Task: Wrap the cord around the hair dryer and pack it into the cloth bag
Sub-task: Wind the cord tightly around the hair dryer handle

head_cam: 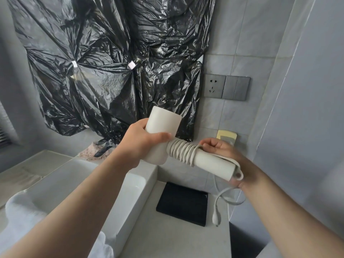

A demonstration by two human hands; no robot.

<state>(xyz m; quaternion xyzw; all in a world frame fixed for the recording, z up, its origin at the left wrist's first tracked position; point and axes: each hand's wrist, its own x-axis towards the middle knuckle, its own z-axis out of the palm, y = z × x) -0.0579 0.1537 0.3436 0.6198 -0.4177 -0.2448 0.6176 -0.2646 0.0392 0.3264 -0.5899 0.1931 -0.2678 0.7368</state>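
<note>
There is a single view, from a wide-angle camera worn on the person's head. It looks forward and somewhat down, along both forearms, which enter from the bottom edge and reach toward the middle of the picture. The left hand [141,138] and right hand [221,149] sit close to the lens, near the centre. Below them the camera looks down on the worktop [178,237] and the rim of a sink [141,175]; ahead it faces a tiled wall [242,43] at close range. The wide lens bends straight edges near the borders. No second view shares the scene.
</note>
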